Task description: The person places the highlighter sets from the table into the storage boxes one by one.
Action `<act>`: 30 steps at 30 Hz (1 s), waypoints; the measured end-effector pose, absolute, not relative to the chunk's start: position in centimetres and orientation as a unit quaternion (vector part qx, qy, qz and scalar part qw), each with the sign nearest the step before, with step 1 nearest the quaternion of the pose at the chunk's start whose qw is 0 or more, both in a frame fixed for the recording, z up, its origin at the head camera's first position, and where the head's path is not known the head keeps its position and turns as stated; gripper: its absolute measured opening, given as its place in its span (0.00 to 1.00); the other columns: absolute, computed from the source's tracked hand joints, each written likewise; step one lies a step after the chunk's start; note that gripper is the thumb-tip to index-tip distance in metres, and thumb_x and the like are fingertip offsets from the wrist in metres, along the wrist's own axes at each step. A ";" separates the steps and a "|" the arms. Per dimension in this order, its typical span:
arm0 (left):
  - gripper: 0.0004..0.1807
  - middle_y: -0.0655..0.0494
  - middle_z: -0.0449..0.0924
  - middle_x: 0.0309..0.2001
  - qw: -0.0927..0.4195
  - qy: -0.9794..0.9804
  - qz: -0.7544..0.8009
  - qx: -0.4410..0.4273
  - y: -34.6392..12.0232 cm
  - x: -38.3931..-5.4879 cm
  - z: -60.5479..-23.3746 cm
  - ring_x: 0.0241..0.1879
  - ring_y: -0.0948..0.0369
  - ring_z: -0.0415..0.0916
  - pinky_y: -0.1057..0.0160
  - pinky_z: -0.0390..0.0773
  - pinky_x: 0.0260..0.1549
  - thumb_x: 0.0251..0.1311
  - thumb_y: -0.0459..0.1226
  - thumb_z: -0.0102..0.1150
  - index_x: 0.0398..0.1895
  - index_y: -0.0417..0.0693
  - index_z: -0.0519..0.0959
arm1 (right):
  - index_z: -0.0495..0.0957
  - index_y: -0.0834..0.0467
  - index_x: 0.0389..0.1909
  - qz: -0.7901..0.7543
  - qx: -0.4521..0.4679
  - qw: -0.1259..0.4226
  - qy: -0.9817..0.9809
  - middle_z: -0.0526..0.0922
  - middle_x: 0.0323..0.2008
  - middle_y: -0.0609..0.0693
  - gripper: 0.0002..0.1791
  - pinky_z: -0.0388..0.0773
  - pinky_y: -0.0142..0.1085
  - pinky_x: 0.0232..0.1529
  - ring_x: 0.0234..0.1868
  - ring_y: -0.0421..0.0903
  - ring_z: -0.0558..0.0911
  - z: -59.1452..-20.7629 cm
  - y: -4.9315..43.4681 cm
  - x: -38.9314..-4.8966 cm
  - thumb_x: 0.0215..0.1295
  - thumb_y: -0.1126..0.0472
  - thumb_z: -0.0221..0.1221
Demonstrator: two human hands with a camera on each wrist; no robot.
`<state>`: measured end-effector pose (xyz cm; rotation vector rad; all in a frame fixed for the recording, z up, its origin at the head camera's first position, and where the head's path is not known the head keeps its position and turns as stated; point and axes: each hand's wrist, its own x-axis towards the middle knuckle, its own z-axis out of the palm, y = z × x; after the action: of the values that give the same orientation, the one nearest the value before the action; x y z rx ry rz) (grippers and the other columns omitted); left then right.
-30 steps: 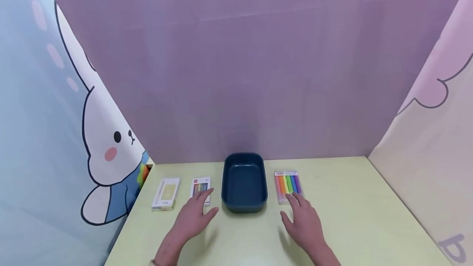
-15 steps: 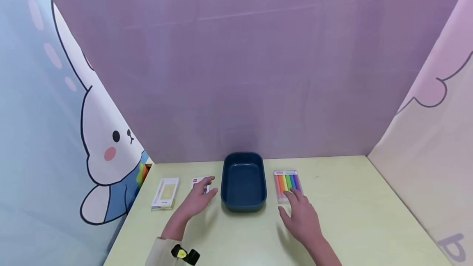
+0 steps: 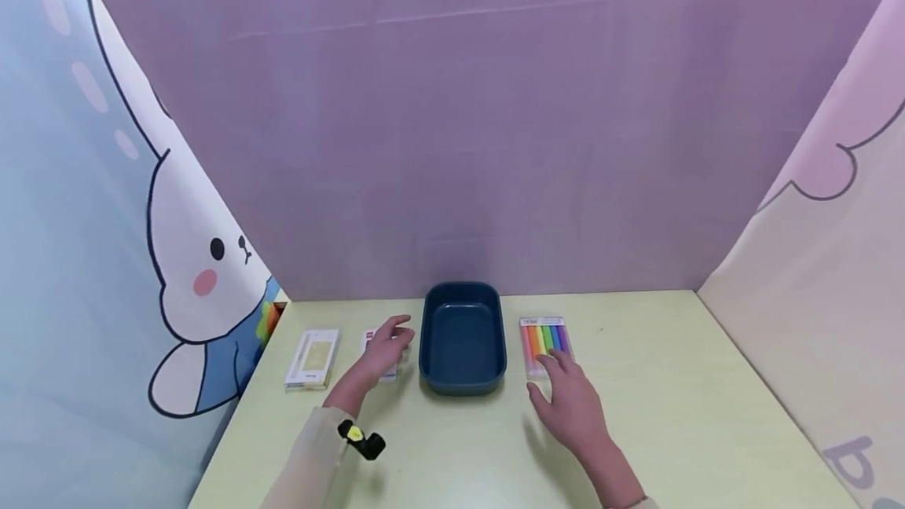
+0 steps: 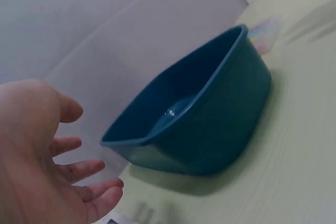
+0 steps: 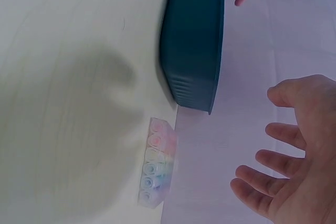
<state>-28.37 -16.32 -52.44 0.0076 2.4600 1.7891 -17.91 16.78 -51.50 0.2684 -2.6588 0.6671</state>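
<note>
Between the two hands stands a dark blue plastic bin (image 3: 463, 383), its open top facing up. My left hand (image 3: 385, 348) hovers beside the bin's left side, fingers loosely bent and holding nothing. Below that hand lies a small white box (image 3: 390, 375), mostly hidden by it. My right hand (image 3: 574, 407) hangs over the near end of a clear pack of rainbow-coloured markers (image 3: 546, 336), right of the bin. In the right wrist view a gap shows between the fingers and the marker pack (image 5: 157, 163); nothing is in the palm.
A flat white box with a yellowish panel (image 3: 313, 360) lies at the table's left. The pale table (image 3: 679, 415) meets a purple cloth backdrop (image 3: 452, 140) behind the bin. Printed cloths hang at the left, with a rabbit (image 3: 198, 258), and at the right.
My left hand has moved forward, bringing the sleeve and its black wrist device into view. My right hand has barely moved relative to the marker pack. The boxes and bin stay in place.
</note>
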 end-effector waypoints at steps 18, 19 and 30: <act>0.30 0.32 0.64 0.65 0.147 0.724 0.671 -0.059 -16.9 -31.8 -53.8 0.55 0.37 0.71 0.44 0.74 0.51 0.76 0.47 0.38 0.73 0.40 0.55 | 0.78 0.60 0.54 0.224 0.098 0.178 -0.953 0.75 0.57 0.62 0.25 0.77 0.57 0.42 0.52 0.63 0.77 -52.7 16.8 -18.1 0.58 0.53 0.66; 0.30 0.32 0.64 0.65 0.153 0.725 0.668 -0.063 -16.8 -32.0 -53.9 0.55 0.38 0.72 0.45 0.75 0.50 0.76 0.47 0.38 0.73 0.40 0.54 | 0.78 0.60 0.54 0.224 0.098 0.175 -0.954 0.75 0.57 0.62 0.25 0.77 0.57 0.42 0.52 0.63 0.77 -52.7 16.9 -18.1 0.58 0.53 0.66; 0.32 0.39 0.69 0.55 0.203 0.710 0.666 -0.103 -15.6 -33.7 -55.2 0.37 0.53 0.75 0.54 0.79 0.35 0.74 0.51 0.39 0.71 0.41 0.56 | 0.78 0.60 0.53 0.224 0.096 0.167 -0.955 0.75 0.57 0.62 0.25 0.78 0.56 0.42 0.52 0.62 0.78 -53.1 17.0 -18.3 0.57 0.53 0.67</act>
<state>-33.72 -15.58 -55.22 -0.2885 1.9832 1.8586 -18.26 17.01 -53.07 0.2731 -2.7194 0.6381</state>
